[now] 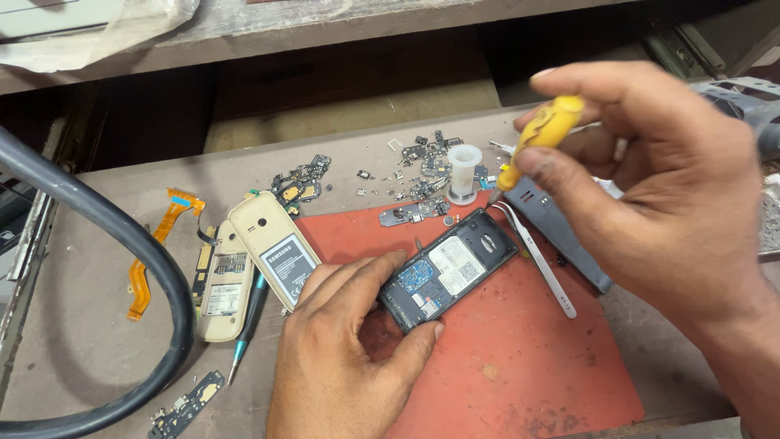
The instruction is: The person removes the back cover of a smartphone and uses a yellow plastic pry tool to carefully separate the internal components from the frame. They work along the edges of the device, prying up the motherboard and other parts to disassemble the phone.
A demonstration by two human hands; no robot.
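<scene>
- Opened phone, dark, back cover off, lies tilted on the red mat on the counter; inner labels and a small blue part are exposed.
- Left hand pins it: thumb against the lower end, fingers curled along the near long edge, hand closed around the body's corner.
- Right hand is pinched shut on a yellow-handled screwdriver, tip pointing down just above the phone's upper end; contact with the phone cannot be told.
- Handling, judged: the phone looks light and stiff, a plastic shell that would slide on a bare surface; the mat likely gives it grip.
- Exposed board and labels look fragile, so hold belongs on the side rails and end edges, as the left hand has it, not on the open face.
- The screwdriver handle looks smooth and thin; a fingertip pinch near the top suits fine turning with low force.
- Nearby: metal tweezers lie on the mat just right of the phone, a small white spool stands beyond it among loose chips and board scraps.
- Left of the mat: two beige phone shells, a teal-tipped tool beside them, an orange flex ribbon and a thick grey hose.
</scene>
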